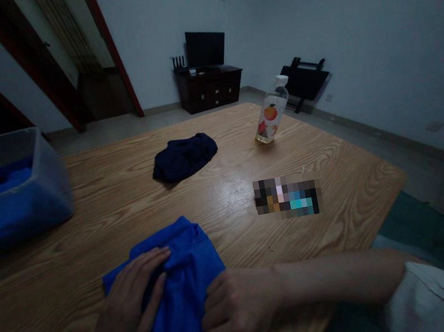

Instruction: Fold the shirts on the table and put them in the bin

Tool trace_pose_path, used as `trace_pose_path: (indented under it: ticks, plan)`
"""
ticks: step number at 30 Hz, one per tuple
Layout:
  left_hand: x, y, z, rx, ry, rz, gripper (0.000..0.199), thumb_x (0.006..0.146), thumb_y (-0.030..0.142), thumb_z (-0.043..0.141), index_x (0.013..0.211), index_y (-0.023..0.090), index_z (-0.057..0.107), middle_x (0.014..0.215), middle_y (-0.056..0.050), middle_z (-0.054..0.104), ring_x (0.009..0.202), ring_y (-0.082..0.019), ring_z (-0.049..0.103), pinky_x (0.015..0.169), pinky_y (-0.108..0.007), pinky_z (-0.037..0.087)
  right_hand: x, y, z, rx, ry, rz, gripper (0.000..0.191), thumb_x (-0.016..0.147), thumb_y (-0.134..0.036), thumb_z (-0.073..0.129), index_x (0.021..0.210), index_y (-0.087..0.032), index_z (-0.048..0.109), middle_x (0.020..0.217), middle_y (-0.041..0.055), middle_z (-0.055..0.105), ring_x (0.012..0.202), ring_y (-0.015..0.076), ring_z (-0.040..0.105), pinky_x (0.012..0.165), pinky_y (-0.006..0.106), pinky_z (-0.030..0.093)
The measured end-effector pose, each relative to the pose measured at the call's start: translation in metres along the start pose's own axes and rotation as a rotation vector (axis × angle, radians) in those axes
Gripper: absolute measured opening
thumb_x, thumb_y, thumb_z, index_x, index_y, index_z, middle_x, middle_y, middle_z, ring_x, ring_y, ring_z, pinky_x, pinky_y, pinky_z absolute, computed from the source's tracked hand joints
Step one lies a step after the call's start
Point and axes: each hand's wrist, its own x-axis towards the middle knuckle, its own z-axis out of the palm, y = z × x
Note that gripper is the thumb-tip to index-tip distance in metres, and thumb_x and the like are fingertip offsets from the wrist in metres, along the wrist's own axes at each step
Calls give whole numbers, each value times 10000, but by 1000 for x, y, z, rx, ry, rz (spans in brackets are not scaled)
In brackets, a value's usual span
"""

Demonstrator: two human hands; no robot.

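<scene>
A bright blue folded garment (182,247) with white lettering lies on the wooden table in front of me. My left hand (140,286) rests flat on its left part, fingers stretched out. At the garment's right edge, my right hand (235,312) is closed in a fist with the fabric at its curled fingers. Its fingertips are hidden from view. Farther back on the table lies a dark navy folded cloth (184,157), apart from both hands.
A translucent plastic bin (52,178) of blue and purple clothes stands at the left. A bottle (272,114) with a fruit label stands toward the back right of the wooden table (244,242). Nearer lies a pixelated object (288,197). A TV on a cabinet (210,88) is behind.
</scene>
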Motion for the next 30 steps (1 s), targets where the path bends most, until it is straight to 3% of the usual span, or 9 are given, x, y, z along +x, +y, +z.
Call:
trace_pose_path:
  ticks: [4, 20, 27, 30]
  plan:
    - [2, 1, 0, -10, -3, -7, 372, 1123, 460, 474, 1468, 352, 559, 1441, -11, 711, 1309, -247, 696, 1208, -433, 498, -2, 2, 3, 17, -58, 1, 429, 1083, -426, 571, 692, -251, 544, 636, -49, 661, 556, 115, 586, 579, 281, 442]
    - [3, 3, -2, -42, -22, -39, 343, 1122, 425, 515, 1442, 332, 597, 1452, -17, 698, 1356, -252, 655, 1200, -461, 494, 1, 3, 1, -24, 90, -46, 457, 1085, -398, 573, 657, -245, 517, 583, -56, 592, 513, 121, 525, 557, 284, 402]
    - [8, 12, -5, -146, -27, -123, 333, 1144, 280, 445, 1419, 267, 632, 1437, -58, 718, 1368, -236, 665, 1201, -467, 518, -1, -3, -7, 224, -29, 134, 592, 1132, -584, 503, 664, -221, 522, 561, -48, 555, 499, 122, 465, 525, 305, 307]
    - [12, 14, -15, -219, -57, -126, 321, 1137, 261, 447, 1377, 252, 660, 1428, -72, 723, 1362, -234, 673, 1202, -474, 520, 6, -5, -24, 463, -62, 339, 608, 1137, -593, 481, 680, -197, 542, 582, -57, 509, 513, 98, 441, 546, 270, 310]
